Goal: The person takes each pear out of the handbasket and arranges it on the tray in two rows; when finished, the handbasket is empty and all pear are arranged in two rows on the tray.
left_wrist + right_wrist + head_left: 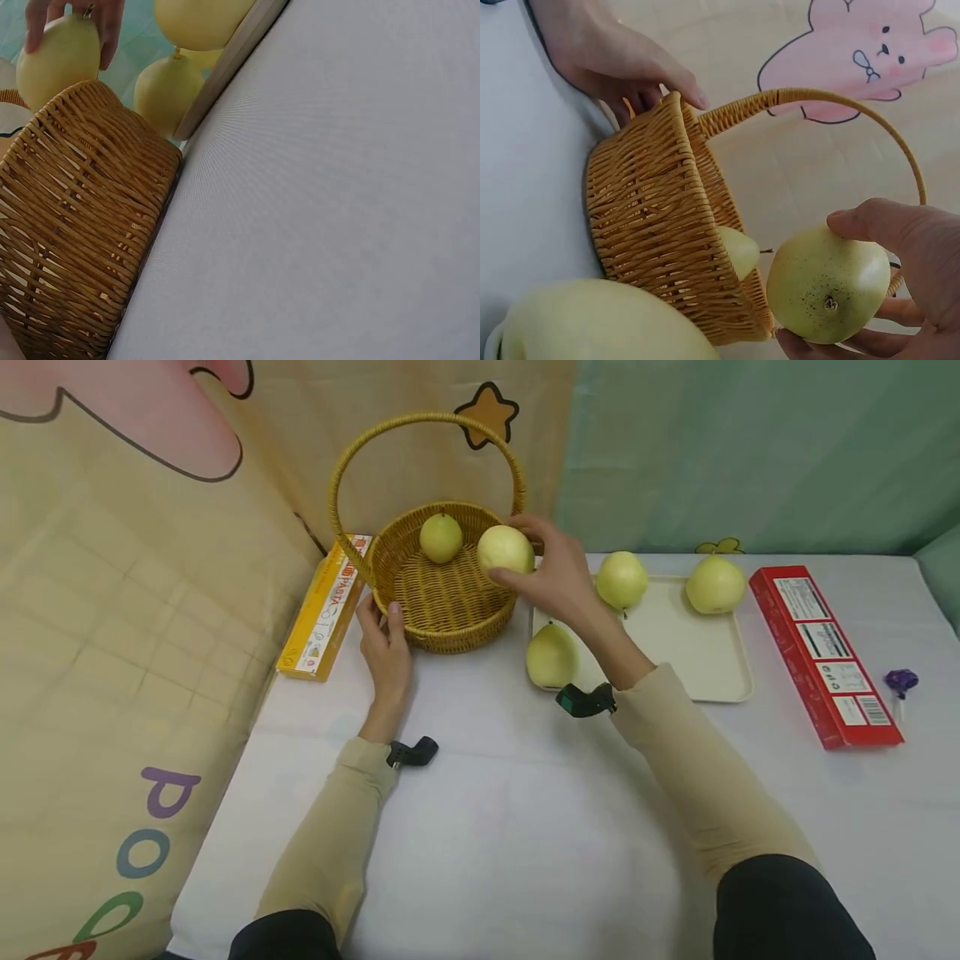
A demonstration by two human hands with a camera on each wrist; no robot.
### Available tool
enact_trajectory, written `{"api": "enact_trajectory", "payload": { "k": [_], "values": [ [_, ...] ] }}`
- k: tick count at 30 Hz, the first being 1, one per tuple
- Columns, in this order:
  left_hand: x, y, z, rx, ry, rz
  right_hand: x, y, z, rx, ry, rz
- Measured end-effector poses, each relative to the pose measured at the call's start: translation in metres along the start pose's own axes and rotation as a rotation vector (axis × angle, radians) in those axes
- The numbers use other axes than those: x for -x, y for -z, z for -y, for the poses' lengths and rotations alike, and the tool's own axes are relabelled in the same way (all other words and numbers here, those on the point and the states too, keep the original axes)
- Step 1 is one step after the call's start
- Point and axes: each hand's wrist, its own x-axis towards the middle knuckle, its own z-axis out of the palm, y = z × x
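A pale green pear [506, 550] is held between the thumb and fingers of my right hand [558, 568], over the right side of a wicker basket [450, 639]. In the right wrist view the held pear [829, 285] shows its speckled base. Inside the basket lies another pear [441, 537]. My left hand [387, 647] grips the basket's left side; in the right wrist view that hand's thumb [682, 81] lies at the rim beside the handle. In the left wrist view the basket wall [82, 217] hides most of my left hand.
A cream tray [697, 652] bears pears [621, 581] at right, one [551, 656] at its near left corner. Beyond it lie a red box [825, 656] and a purple lollipop [901, 682]. A yellow pasta box [322, 614] lies left of the basket. Printed curtains [750, 460] hang behind.
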Motion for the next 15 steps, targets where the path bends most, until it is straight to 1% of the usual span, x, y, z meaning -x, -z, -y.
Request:
{"api": "enact_trajectory", "payload": {
  "k": [3, 5, 8, 11, 15],
  "values": [
    [-0.001, 0.000, 0.001, 0.012, 0.000, -0.001, 0.018, 0.010, -0.007, -0.008, -0.027, -0.032],
    [-0.001, -0.001, 0.002, 0.003, -0.001, -0.001, 0.030, 0.018, -0.013, -0.015, -0.055, -0.055],
    [-0.001, -0.002, 0.002, -0.019, -0.002, 0.005, 0.051, 0.030, -0.024, 0.000, -0.109, -0.105],
    [0.000, -0.002, 0.002, -0.028, 0.000, 0.006, 0.071, 0.040, -0.038, 0.022, -0.135, -0.146],
    [0.000, -0.001, 0.001, -0.028, 0.001, -0.001, 0.098, 0.050, -0.055, 0.056, -0.157, -0.156]
  ]
}}
